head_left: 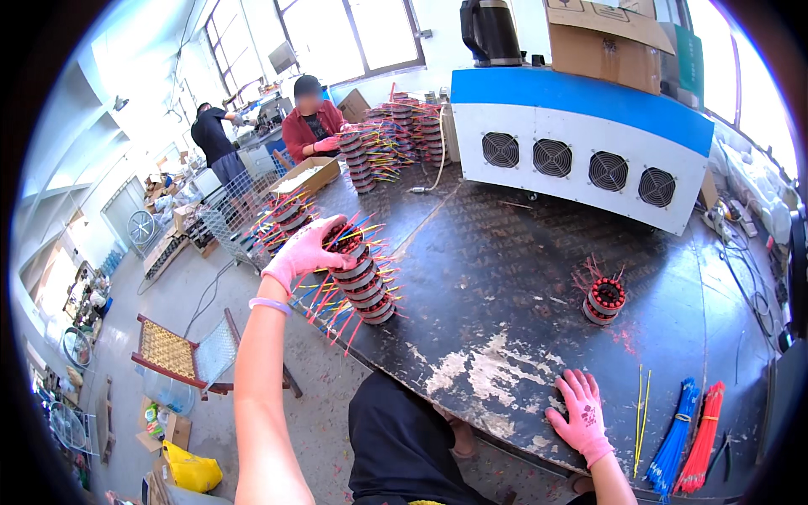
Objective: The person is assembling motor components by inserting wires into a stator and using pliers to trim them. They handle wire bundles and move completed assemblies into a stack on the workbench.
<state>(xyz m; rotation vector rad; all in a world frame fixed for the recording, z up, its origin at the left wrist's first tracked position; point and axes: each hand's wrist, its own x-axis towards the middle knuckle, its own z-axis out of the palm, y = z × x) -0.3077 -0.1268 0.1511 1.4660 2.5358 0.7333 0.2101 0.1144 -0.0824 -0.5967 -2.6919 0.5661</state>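
Observation:
My left hand, in a pink glove, reaches to the table's left edge. Its thumb and fingers are closed around the top ring of a leaning stack of motor stators, whose red, yellow and blue wires stick out all round. My right hand, also gloved in pink, lies flat with fingers spread on the worn near edge of the dark table. Nothing is in it. Farther right stands a small pair of stacked stators with red inside and thin red wires.
Yellow wires, a blue wire bundle, a red wire bundle and pliers lie at the near right. A blue-and-white machine with fans fills the back. More stator stacks stand near a co-worker. A chair is at left.

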